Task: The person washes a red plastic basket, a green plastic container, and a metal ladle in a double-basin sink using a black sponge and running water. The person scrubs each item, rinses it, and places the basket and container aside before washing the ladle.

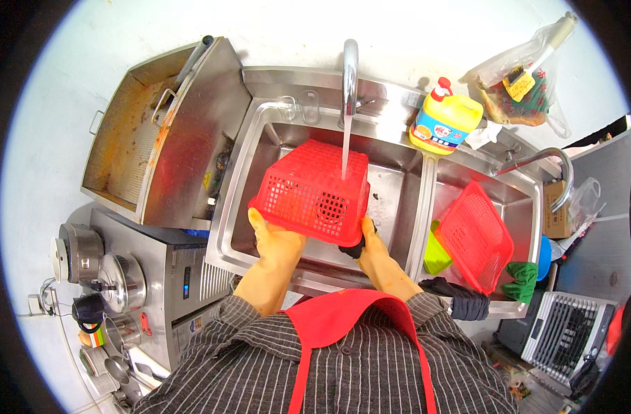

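Note:
Both my hands wear yellow rubber gloves and hold a red perforated plastic basket (305, 191) tilted over the left sink basin (393, 207). My left hand (274, 243) grips the basket's near left corner, its thumb up on the rim. At the near right corner my right hand (375, 253) has hold of the rim, and a dark cloth (352, 250) shows between that hand and the basket. Water from the chrome faucet (350, 77) runs down onto the basket. The fingers under the basket are hidden.
In the right basin a second red basket (476, 238) leans over a lime-green container (437, 251). A dark cloth (457, 297) and a green cloth (521, 282) hang on its front edge. A yellow detergent jug (445, 121) and two glasses (309, 106) stand behind. A steel fryer-like unit (186, 139) flanks the left.

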`<state>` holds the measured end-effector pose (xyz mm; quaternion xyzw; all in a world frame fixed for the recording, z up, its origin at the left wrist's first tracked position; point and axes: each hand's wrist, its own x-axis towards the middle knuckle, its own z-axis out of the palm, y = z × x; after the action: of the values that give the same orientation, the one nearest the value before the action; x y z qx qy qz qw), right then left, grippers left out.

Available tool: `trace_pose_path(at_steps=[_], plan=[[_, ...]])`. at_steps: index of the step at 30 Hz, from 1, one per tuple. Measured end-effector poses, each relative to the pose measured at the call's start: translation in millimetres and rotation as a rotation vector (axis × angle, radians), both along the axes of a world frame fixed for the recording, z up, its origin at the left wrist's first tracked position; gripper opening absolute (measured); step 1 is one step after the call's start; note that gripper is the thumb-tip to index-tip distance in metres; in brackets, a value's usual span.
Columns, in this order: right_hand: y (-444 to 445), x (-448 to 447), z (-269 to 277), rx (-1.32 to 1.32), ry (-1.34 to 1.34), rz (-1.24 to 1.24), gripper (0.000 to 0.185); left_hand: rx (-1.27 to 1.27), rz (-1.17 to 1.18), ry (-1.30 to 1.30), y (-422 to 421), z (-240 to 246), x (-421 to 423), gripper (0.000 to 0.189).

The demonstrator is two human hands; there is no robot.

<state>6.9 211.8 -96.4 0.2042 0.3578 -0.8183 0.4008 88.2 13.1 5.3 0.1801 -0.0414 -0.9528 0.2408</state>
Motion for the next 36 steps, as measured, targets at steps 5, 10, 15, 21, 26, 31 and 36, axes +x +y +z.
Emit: trace_pose_path(at_steps=[5, 10, 15, 21, 26, 31, 36], plan=[[50, -3, -26, 0.574, 0.379, -0.16, 0.029, -0.016, -0.032, -0.294, -10, -34, 0, 0.054], [35, -49, 106, 0.612, 0.89, 0.032, 0.034, 0.086, 0.024, -0.48, -14, -56, -5, 0.053], [-47, -62, 160, 0.981, 1.752, 0.66, 0.043, 0.043, -0.032, -0.494, 3, -60, -12, 0.06], [-107, -79, 158, 1.148, 1.542, 0.9, 0.044, 0.152, 0.085, -0.484, -2, -90, -20, 0.053], [-111, -109, 125, 1.216, 1.364, 0.852, 0.039, 0.179, 0.17, -0.573, 6, -61, -33, 0.045], [-50, -48, 120, 0.946, 1.789, 0.774, 0.038, 0.106, 0.294, -0.588, -13, -113, 0, 0.034], [-1, -50, 95, 0.837, 1.927, 0.683, 0.045, 0.017, 0.237, -0.653, -11, -126, 10, 0.042]])
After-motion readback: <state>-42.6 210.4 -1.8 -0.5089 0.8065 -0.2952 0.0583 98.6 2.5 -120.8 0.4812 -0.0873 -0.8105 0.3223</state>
